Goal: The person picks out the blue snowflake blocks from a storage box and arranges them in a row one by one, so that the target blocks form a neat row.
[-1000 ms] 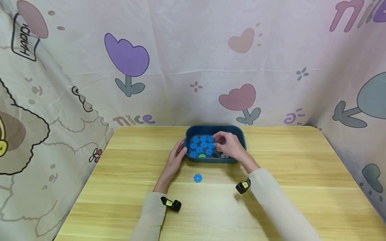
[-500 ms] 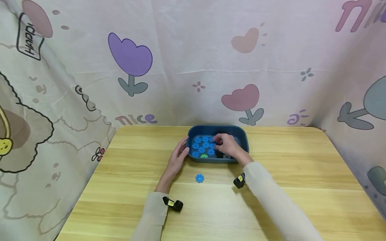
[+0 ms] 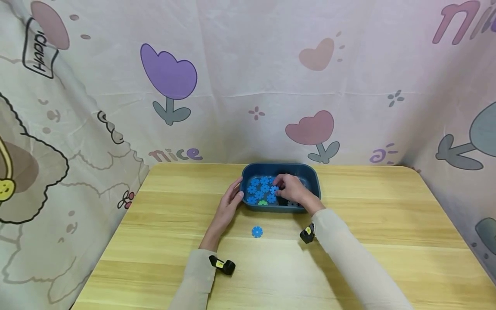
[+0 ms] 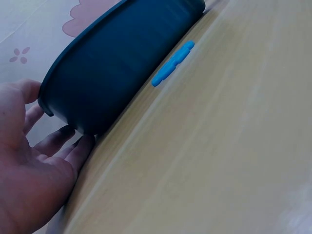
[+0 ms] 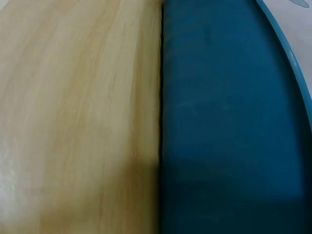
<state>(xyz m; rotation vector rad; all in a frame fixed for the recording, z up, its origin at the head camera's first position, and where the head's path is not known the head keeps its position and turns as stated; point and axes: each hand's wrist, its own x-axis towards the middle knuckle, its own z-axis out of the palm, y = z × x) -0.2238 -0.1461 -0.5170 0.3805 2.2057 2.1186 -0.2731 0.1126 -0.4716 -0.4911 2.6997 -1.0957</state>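
A dark blue tray [image 3: 280,208] stands on the table and holds several blue snowflake discs [image 3: 258,195]. My left hand [image 3: 226,206] rests on the tray's left end; in the left wrist view, one digit touches the rim while other fingers lie against the wall. My right hand [image 3: 293,190] reaches into the tray, and its thumb and fingertips pinch a blue snowflake disc [image 3: 274,190]. A green disc [image 3: 262,202] shows at the front wall, partly hidden by it. In the right wrist view, the tray's outer wall [image 5: 224,107] is visible but no hand.
One blue disc [image 3: 257,232] lies on the wooden table [image 3: 174,241] in front of the tray. A grey disc [image 3: 292,203] shows partly under the right hand. A printed curtain [image 3: 232,77] hangs behind the table and along its sides.
My right wrist has shifted slightly left and the hand stays low in the tray. A blue disc now shows between its fingertips. The left hand stays at the tray's end.
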